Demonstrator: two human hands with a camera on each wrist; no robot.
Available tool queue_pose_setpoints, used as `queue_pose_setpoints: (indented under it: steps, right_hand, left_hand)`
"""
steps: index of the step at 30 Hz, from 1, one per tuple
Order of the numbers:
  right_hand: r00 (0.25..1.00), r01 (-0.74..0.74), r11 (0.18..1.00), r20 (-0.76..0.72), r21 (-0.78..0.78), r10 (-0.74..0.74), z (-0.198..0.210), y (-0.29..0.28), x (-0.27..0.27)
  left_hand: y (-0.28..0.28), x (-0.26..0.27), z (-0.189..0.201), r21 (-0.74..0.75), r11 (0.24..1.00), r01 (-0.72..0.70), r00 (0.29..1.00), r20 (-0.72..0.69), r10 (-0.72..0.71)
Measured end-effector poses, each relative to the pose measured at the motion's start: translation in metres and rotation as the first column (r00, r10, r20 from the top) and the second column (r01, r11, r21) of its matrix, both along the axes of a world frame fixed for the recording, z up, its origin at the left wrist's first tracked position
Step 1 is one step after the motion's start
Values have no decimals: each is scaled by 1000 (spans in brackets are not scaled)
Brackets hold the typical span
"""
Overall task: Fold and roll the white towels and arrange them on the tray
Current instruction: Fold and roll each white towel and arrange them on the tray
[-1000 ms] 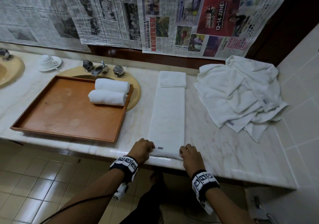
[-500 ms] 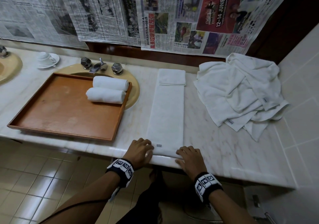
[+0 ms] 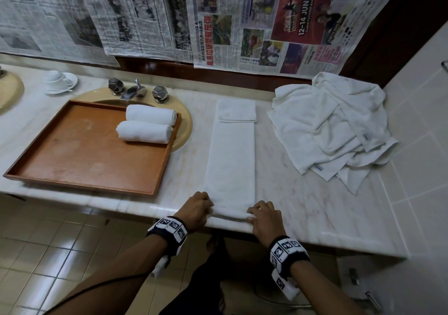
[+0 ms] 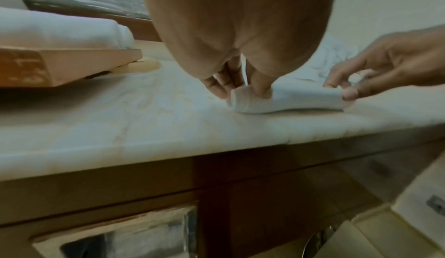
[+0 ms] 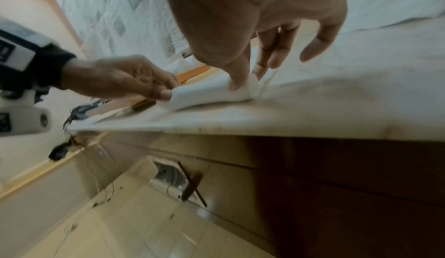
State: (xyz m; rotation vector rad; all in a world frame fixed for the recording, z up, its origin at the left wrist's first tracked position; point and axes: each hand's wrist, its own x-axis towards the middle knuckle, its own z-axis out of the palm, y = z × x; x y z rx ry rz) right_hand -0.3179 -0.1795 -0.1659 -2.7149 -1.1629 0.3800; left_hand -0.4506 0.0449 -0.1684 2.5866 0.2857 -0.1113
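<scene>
At the near edge of the marble desk, a long folded white towel lies stretched toward the back edge, its near end turned into a small roll. The left hand pinches the roll's left end, fingers curled round it; the right hand pinches the right end, thumb pressed into the cloth. Left of the towel, a wooden tray carries two rolled towels side by side in its far right corner. Loose white towels are heaped at the desk's right back corner.
</scene>
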Motion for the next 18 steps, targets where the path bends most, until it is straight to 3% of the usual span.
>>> queue_pose_setpoints:
  steps: [3,5,7,9,13,18]
  right_hand:
    - [984,63,997,-162,-54,-71,1,6,10]
    - [952,168,986,-262,15,-158,4,10,15]
    - [920,275,956,-316,102,-231,7,12,17]
    - [926,286,952,-284,106,-247,11,15,14]
    - [991,118,992,-74,43,-114,11,16,5]
    - [998,-8,999,68,45,5,7,1,-6]
  left_hand:
    - [3,9,7,-142,979,-145,988,-82,134]
    - [5,11,10,-234,935,-267,963,-93,252]
    - [4,11,10,-210,931,-298,955,-58,292]
    - [0,8,7,-56,965,-257,966,7,258]
    - [-4,-2,-3,217,973,-80,995,76,65]
    - [-3,-8,-1,305,952,-5,998,56,-13]
